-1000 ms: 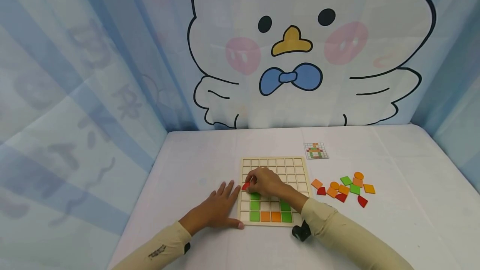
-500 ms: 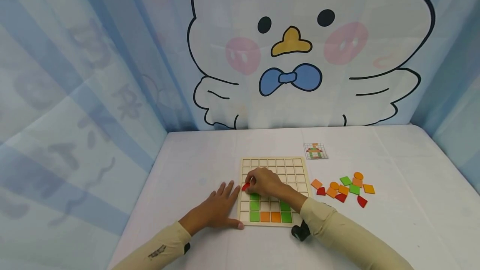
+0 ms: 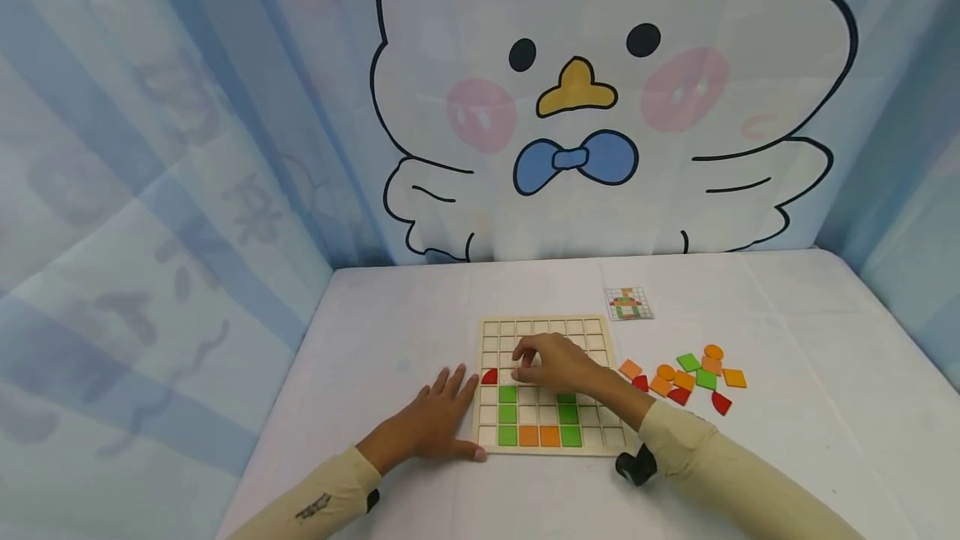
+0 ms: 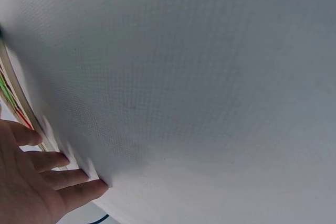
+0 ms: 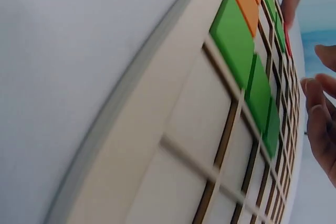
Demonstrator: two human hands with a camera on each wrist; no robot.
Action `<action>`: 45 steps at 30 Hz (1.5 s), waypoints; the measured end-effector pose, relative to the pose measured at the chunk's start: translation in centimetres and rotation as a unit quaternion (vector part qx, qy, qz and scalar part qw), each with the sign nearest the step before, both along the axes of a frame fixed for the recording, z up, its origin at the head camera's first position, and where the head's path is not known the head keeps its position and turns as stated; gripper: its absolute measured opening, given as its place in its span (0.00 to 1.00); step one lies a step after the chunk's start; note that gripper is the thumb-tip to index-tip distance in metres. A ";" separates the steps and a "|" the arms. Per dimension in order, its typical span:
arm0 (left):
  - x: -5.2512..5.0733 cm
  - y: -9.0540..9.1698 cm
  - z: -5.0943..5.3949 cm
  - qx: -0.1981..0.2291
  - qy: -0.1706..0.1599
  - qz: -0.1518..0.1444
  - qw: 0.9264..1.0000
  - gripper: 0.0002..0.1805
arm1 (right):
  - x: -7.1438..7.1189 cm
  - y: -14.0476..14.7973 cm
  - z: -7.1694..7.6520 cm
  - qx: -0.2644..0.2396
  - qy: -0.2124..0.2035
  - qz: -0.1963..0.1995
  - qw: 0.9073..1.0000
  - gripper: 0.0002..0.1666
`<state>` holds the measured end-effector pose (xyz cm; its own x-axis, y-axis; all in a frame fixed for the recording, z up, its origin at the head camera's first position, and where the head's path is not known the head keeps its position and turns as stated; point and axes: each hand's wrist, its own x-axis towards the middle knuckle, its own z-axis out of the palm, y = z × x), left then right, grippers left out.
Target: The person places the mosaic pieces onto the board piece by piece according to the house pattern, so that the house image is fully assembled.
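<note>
A square wooden grid board (image 3: 551, 451) lies on the table. My left hand (image 3: 435, 417) rests against its left edge with the fingers spread straight; in the left wrist view the fingertips touch the white cloth. Over the board's middle hovers my right hand (image 3: 555, 362), thumb and forefinger apart, nothing between them. In the right wrist view its fingers (image 5: 317, 116) stand clear of the board. A red quarter-round tile (image 3: 490, 377) sits in a left-edge cell. Green square tiles (image 3: 507, 436) form two columns, joined at the bottom by orange square tiles (image 3: 528, 436). The right hand hides some cells.
Right of the board lies a loose heap of tiles: green ones (image 3: 707, 379), orange rounds (image 3: 713, 352), red quarter-rounds (image 3: 721, 403) and others. A small pattern card (image 3: 629, 303) lies behind them. A printed curtain (image 3: 570, 215) stands at the table's back edge.
My right hand has let go of the red tile, which stays in its left-edge cell, and has moved to the right. The left hand has not moved.
</note>
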<state>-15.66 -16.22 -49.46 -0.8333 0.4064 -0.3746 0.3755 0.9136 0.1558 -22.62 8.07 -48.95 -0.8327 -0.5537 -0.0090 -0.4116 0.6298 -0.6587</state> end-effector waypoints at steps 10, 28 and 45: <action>0.0 0.1 0.2 -0.006 -0.008 0.008 1.000 0.65 | 0.3 6.4 0.7 -0.025 -0.008 0.008 1.000 0.12; 0.1 -0.1 -0.1 0.006 -0.001 0.003 1.000 0.65 | 3.0 20.6 0.9 -0.019 -0.061 -0.115 0.991 0.19; 0.0 -0.2 -0.5 0.005 -0.002 0.001 1.000 0.65 | 4.2 28.0 -1.6 0.089 0.020 -0.184 0.979 0.20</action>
<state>-15.67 -16.43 -49.94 -0.8327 0.4080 -0.3743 0.3725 0.9130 0.1666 -18.45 36.06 -50.59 -0.9771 -0.2085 -0.0412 -0.1583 0.8435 -0.5133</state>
